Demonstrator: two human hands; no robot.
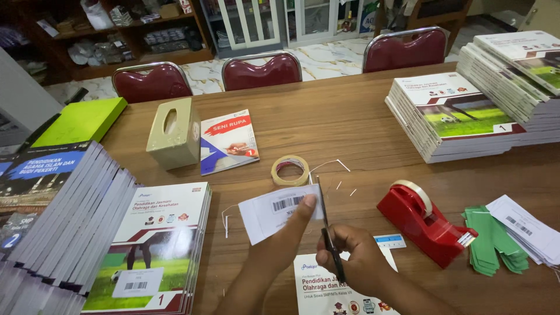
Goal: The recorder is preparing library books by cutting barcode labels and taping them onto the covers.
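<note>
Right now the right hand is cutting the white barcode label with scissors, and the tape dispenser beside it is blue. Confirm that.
Wrong on one count: the tape dispenser is red, not blue, as the head view shows. The right hand does cut the white barcode label with scissors.

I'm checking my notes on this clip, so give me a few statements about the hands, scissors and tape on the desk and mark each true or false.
1. The left hand holds a white barcode label. True.
2. The right hand holds scissors at the label's edge. True.
3. The tape dispenser is blue. False: it is red.
4. The loose tape roll sits on a book stack. False: it lies on the bare table.
5. Green paper slips lie right of the dispenser. True.
</note>
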